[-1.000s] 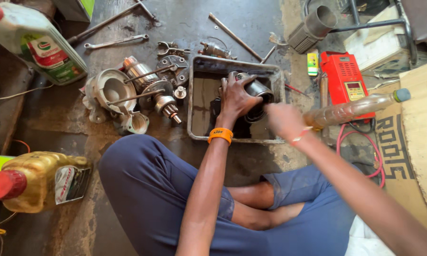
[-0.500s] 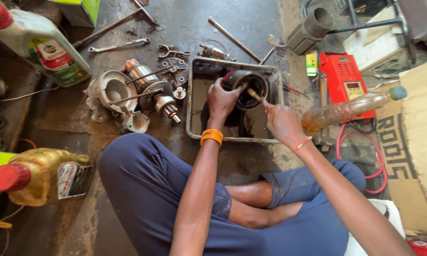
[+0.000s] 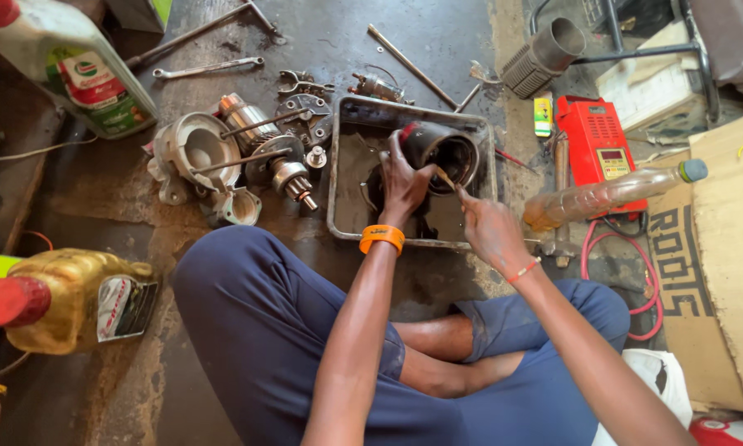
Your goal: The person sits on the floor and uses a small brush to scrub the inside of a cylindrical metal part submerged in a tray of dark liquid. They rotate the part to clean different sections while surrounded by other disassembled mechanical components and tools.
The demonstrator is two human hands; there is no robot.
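My left hand (image 3: 402, 183) grips a dark hollow metal cylinder (image 3: 439, 151), tilted with its open end toward me, over a greasy metal tray (image 3: 343, 165) on the floor. An orange band sits on that wrist. My right hand (image 3: 489, 229) holds a thin brush-like tool (image 3: 447, 179) whose tip reaches into the cylinder's open mouth. Dark liquid lies in the tray beneath both hands.
Left of the tray lie dismantled motor parts: a round aluminium housing (image 3: 194, 149), an armature (image 3: 260, 136) and small brackets. Wrenches (image 3: 208, 68) and rods lie beyond. Oil bottles (image 3: 62, 301) stand at left, a red meter (image 3: 603, 149) and a plastic bottle (image 3: 607, 196) at right, cardboard (image 3: 718, 264) beside them.
The cylinder has been turned so its open end faces me. My right hand pulled back toward me and now pokes the thin tool into the opening.
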